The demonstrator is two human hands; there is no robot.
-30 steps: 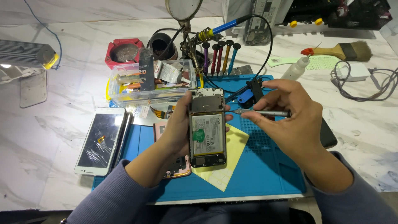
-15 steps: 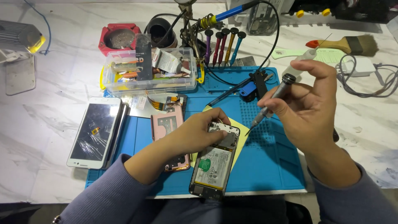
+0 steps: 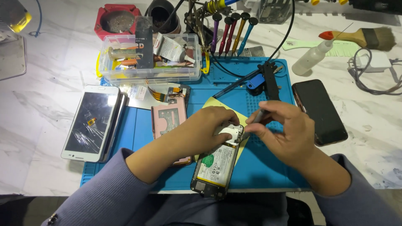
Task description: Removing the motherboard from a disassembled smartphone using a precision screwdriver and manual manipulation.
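At frame centre the left hand [image 3: 209,127] presses down the opened phone [image 3: 217,161] — the right hand [image 3: 284,134] pinches a screwdriver [image 3: 258,116]; a slip could gouge the battery.

Marble table [image 3: 42,138] w/ blue mat [image 3: 259,167], white phone [image 3: 90,121], brush [image 3: 368,37].
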